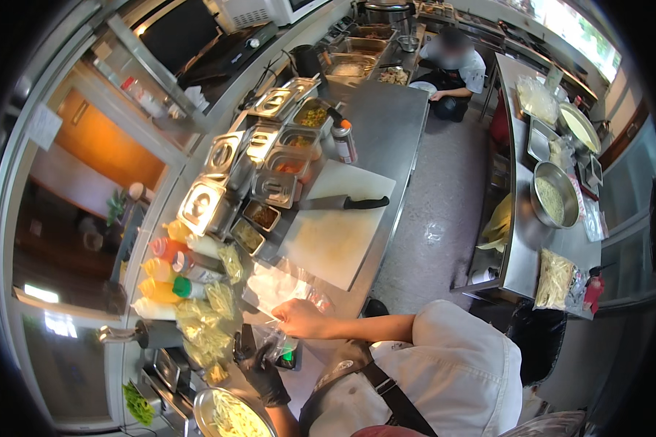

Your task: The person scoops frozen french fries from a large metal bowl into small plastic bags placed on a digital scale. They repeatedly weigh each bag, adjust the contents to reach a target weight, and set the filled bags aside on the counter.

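My right hand (300,319), bare, pinches the edge of a clear plastic bag (270,336) over the counter. My left hand (262,377), in a black glove, is just below it, against the bag; a dark object (245,341) shows at its fingers, and its hold is unclear. A small device with a lit green display (288,354) lies beside the bag. Above my right hand is a flat plastic packet (279,284). Filled bags (202,328) lie left of my hands. A metal bowl of pale strips (232,415) stands below my left hand.
A chef's knife (344,203) lies across a white cutting board (333,240). Food pans (273,185) and squeeze bottles (161,289) line the counter. Across the aisle, a steel table (519,257) bears bowls and bags. A co-worker (454,76) crouches at the counter's far end, holding a plate.
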